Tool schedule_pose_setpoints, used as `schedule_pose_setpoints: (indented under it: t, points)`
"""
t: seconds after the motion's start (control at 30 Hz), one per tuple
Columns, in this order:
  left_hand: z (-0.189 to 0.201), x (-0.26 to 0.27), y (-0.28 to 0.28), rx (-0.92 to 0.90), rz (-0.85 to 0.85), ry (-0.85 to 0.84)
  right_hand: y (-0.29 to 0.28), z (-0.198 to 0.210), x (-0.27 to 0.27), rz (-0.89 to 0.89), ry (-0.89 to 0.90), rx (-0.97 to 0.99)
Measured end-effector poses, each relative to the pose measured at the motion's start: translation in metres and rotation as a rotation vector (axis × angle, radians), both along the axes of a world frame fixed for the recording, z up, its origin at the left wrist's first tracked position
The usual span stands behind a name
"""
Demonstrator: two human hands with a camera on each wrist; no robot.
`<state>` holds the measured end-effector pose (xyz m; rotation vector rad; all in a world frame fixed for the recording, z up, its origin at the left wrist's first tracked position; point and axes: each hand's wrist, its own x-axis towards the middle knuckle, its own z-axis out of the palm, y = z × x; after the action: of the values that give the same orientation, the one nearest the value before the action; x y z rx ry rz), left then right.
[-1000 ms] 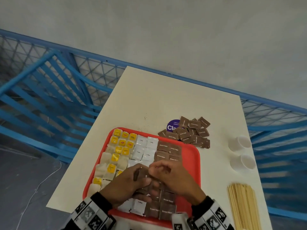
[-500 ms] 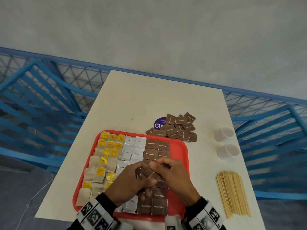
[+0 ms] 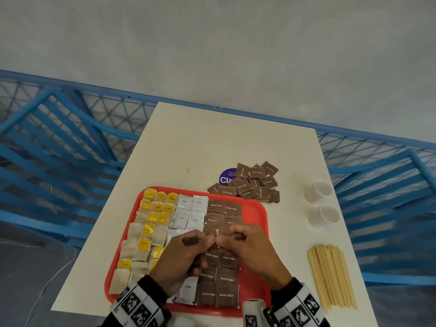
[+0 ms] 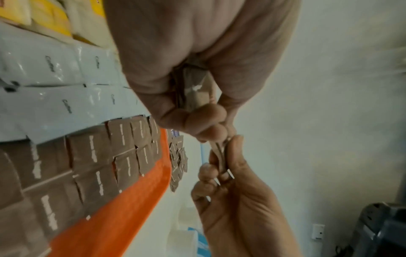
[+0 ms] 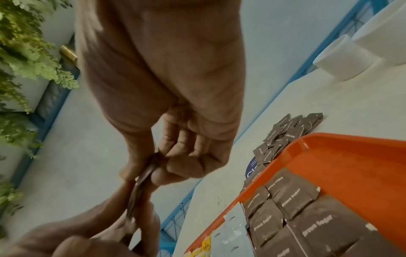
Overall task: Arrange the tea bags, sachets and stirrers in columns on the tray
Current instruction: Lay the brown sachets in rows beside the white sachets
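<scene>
Both hands are meeting over the lower middle of the red tray (image 3: 256, 210), in the lower centre of the head view. The left hand (image 3: 181, 260) is gripping a small stack of brown sugar sachets (image 4: 193, 88) between thumb and curled fingers; the exact count in the stack cannot be read. The right hand (image 3: 247, 249) is pinching one brown sachet (image 5: 145, 173) by its edge, fingertips touching the left hand's.

On the tray, three bands are running from near edge to far edge. At left, tea bags with yellow tags (image 3: 151, 223), one tag reading "TEA"; count unclear because they overlap. In the middle, white sachets (image 3: 188, 211) printed "Coffee", two abreast. At right, brown sachets printed "Brown Sugar" (image 3: 226, 278), two abreast, partly hidden under the hands.

Beyond the tray's far right corner, a loose heap of Brown Sugar sachets (image 3: 252, 185) is lying on the white table (image 3: 212, 142), partly covering a round purple sticker (image 3: 226, 177) showing "Cla". Two white cups (image 3: 320, 204) are standing at the right of the frame. A bundle of wooden stirrers (image 3: 330, 277) is lying at lower right, off the tray.
</scene>
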<state>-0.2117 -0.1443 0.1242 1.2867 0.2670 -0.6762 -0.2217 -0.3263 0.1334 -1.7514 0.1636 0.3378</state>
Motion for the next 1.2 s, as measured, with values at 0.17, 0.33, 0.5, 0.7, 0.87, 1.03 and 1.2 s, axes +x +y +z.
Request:
schedule_pose_setpoints:
  t: [0.17,0.33,0.5,0.7,0.87,1.03,1.2]
  points:
    - [-0.003,0.006,0.007,0.187,-0.094,-0.236,-0.009,0.007,0.007,0.179,0.000,-0.147]
    - [-0.004,0.007,0.004,0.131,0.021,-0.163,-0.012,0.007,0.007,0.134,-0.042,-0.246]
    - [-0.012,0.009,0.009,-0.020,0.245,0.105,-0.021,-0.002,0.002,-0.111,-0.141,-0.275]
    - [-0.018,0.002,0.000,-0.114,0.259,0.194,0.016,-0.020,-0.008,-0.137,0.053,0.039]
    - [-0.034,-0.004,0.003,0.027,0.238,0.162,0.010,-0.037,0.003,-0.220,0.118,0.073]
    - [-0.045,-0.005,0.016,0.071,0.242,0.169,-0.029,-0.072,0.051,-0.335,0.111,-0.150]
    - [-0.043,-0.005,0.028,0.025,0.148,0.242,-0.062,-0.117,0.093,-0.391,0.171,-0.308]
